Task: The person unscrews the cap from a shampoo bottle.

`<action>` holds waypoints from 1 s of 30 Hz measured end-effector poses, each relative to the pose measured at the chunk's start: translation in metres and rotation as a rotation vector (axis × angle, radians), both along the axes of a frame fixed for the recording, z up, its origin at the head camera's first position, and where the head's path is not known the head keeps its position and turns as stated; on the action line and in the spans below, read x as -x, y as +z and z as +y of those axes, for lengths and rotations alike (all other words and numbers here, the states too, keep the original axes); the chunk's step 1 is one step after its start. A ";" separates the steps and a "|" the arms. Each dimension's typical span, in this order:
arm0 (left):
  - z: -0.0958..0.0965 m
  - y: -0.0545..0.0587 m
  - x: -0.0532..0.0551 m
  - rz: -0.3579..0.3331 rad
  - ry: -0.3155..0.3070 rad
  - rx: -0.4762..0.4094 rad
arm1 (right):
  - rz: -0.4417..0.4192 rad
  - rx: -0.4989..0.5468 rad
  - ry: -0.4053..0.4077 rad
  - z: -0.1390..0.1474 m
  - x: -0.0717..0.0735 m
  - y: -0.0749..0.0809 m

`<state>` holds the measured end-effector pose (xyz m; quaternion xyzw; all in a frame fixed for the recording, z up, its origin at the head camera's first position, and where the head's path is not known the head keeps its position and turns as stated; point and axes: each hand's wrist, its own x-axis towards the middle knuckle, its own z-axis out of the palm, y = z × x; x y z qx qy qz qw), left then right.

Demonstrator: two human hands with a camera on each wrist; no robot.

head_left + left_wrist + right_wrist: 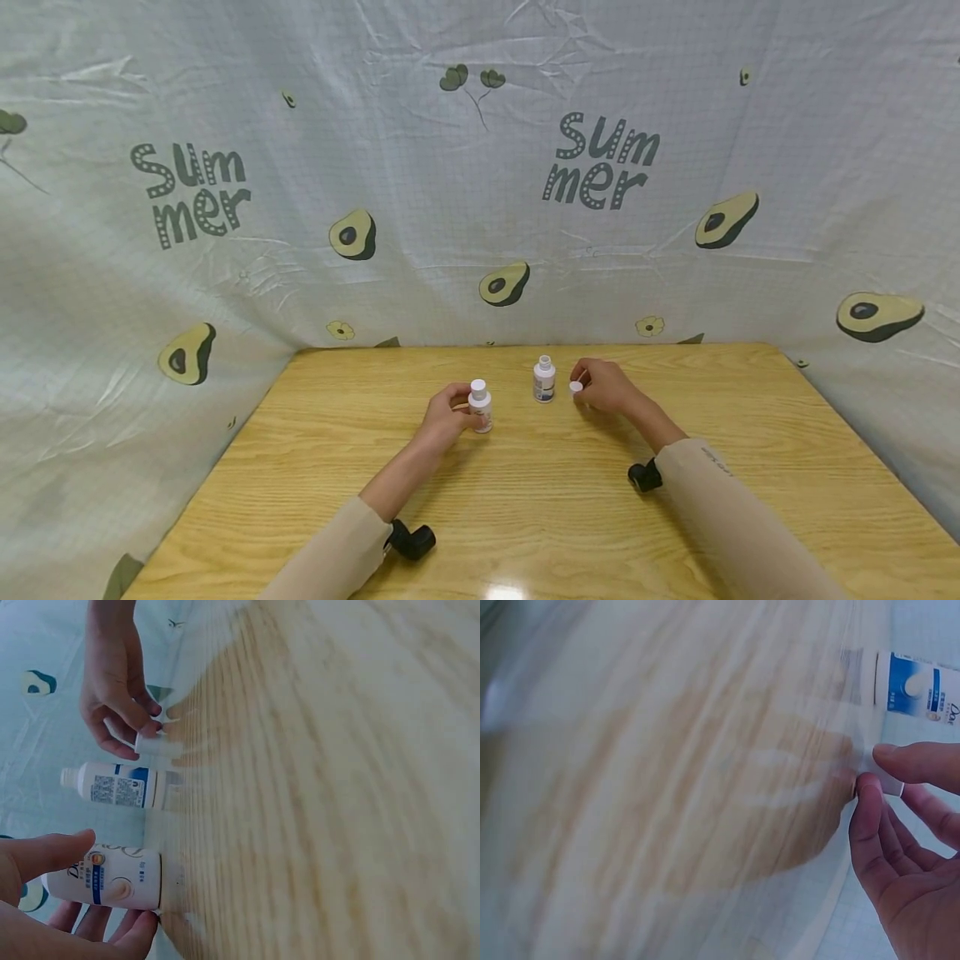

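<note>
My left hand (446, 413) holds a small white bottle (480, 407) upright on the table. The bottle has its white cap on. In the left wrist view, the thumb lies on one side of this labelled bottle (120, 879) and the fingers curl along the other. A second white bottle (543, 382), with a blue-marked label and a bare neck, stands uncapped between the hands. Just right of it, my right hand (606, 387) pinches a small white cap (576, 387) at the tabletop. The right wrist view shows thumb and fingertips on the cap (885, 778).
The wooden table (525, 517) has a glossy surface that mirrors nearby things. Behind it hangs a pale curtain (420, 183) printed with avocados and lettering. Black devices (414, 542) sit at both wrists, below beige sleeves.
</note>
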<state>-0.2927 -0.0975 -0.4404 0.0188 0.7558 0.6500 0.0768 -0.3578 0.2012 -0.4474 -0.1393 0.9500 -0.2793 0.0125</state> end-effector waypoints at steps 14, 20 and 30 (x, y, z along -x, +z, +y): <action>0.001 -0.008 0.004 0.053 -0.019 0.077 | -0.023 0.022 -0.043 0.009 -0.010 -0.002; -0.002 -0.009 0.003 0.070 -0.032 0.096 | -0.005 0.053 -0.055 0.017 -0.017 -0.004; -0.007 -0.003 -0.008 0.141 -0.064 0.207 | 0.000 0.094 -0.025 0.020 -0.037 0.004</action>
